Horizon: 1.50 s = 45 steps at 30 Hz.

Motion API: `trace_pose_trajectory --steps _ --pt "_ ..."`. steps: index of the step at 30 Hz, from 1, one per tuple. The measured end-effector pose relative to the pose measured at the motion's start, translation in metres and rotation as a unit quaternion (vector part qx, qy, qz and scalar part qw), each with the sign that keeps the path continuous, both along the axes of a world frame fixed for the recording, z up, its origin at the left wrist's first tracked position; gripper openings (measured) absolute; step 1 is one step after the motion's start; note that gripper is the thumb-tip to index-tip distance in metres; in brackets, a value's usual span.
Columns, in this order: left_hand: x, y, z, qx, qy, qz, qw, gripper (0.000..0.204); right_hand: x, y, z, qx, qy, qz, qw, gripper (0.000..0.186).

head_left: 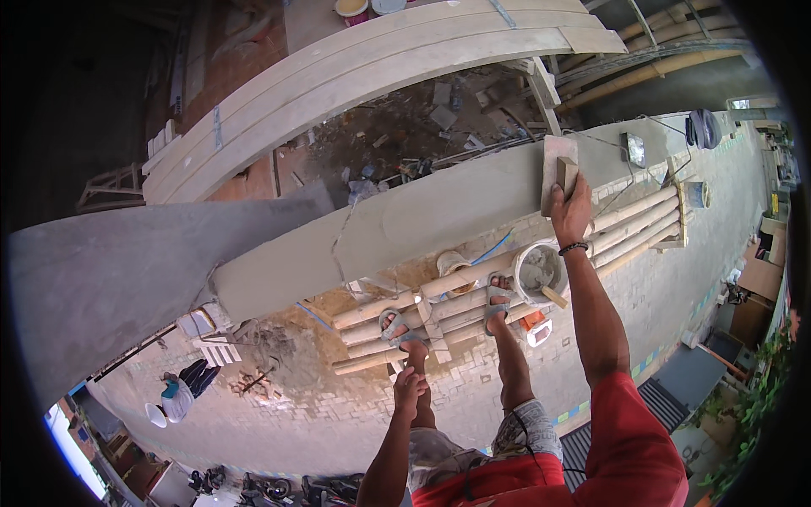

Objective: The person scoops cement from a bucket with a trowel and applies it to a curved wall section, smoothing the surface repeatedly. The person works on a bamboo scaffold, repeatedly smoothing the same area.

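My right hand point(571, 207) is closed around the grip of a wooden plastering float point(557, 165). The float's flat face is against the smooth grey mortar surface point(439, 207) of a long wall or beam. My left hand point(409, 387) hangs low by my left leg with its fingers curled; whatever is in it, if anything, is hidden. Under my right forearm a white bucket point(518, 287) holds grey mortar, and a wooden-handled tool point(554, 296) leans at its rim. My sandalled feet stand on a bamboo pole platform point(473, 321).
White-painted boards point(338, 80) run beyond the wall, with rubble point(439, 118) behind them. Far below, a person point(177, 397) bends on the paved ground beside a white bucket point(155, 414). An orange-and-white container point(536, 328) stands below the platform. A thin wire point(340, 245) crosses the wall.
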<state>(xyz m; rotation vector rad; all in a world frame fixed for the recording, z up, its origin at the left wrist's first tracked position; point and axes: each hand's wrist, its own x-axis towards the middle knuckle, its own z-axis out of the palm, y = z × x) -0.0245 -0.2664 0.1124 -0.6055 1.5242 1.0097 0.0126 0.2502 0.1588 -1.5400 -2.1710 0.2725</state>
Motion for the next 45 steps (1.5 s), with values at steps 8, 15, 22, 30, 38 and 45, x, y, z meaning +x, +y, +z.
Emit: trace_pose_trajectory --steps 8,15,22,30,38,45 --pt "-0.019 0.018 0.013 0.011 0.035 -0.006 0.999 0.041 -0.124 -0.15 0.008 -0.14 -0.02 0.233 0.962 0.064" --pt "-0.035 -0.015 0.013 -0.047 0.045 0.02 0.998 0.036 -0.076 -0.067 -0.011 -0.112 -0.045 0.089 0.989 0.06" --pt "-0.023 -0.013 0.008 -0.052 0.031 0.023 0.998 0.037 0.025 0.063 -0.019 -0.033 -0.07 -0.028 0.997 0.056" --pt "0.006 0.018 0.023 -0.02 -0.003 -0.001 1.0 0.037 -0.002 -0.011 0.016 -0.166 0.113 0.008 0.98 0.046" --pt "-0.005 0.006 0.025 -0.005 0.015 0.05 0.999 0.038 -0.148 -0.165 0.022 -0.207 0.0 0.204 0.957 0.064" --pt "-0.022 -0.04 0.024 -0.029 0.01 0.061 0.998 0.038 -0.194 -0.211 0.006 -0.221 -0.044 0.19 0.956 0.065"
